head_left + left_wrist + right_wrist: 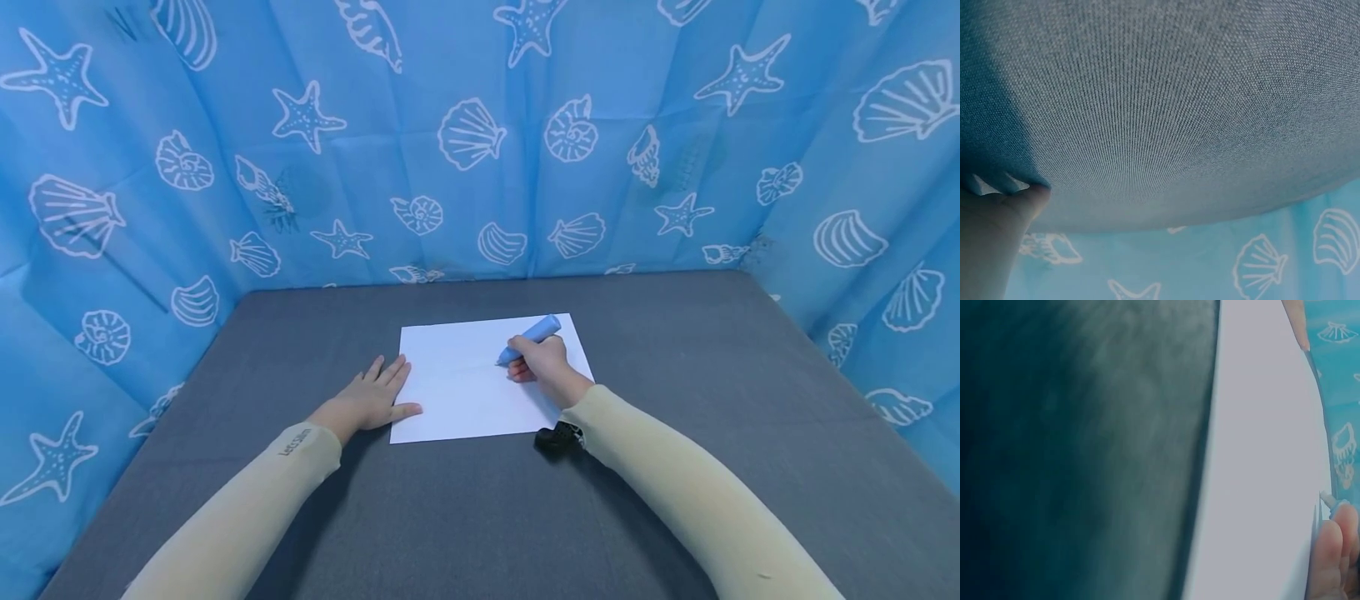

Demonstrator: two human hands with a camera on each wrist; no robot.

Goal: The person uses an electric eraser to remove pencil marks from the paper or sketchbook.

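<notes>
A white sheet of paper (450, 400) lies on the grey cloth in the head view. My right hand (546, 364) grips a thick blue marker (542, 327), its narrow tip pointing down and left at the paper. The right wrist view shows the marker's pale tip (1327, 499) beyond the fingertips (1329, 540) and close to the sheet; whether it touches is hard to tell. At the paper's left edge my left hand (369, 398) rests flat with fingers spread, thumb and fingertips over the sheet. In the left wrist view only part of the left hand (997, 219) shows.
Grey cloth (450, 517) covers the table. A blue curtain (420, 100) printed with white shells and starfish hangs behind and along both sides. Under the right cuff sits a small black device (558, 439), near the paper's lower right corner.
</notes>
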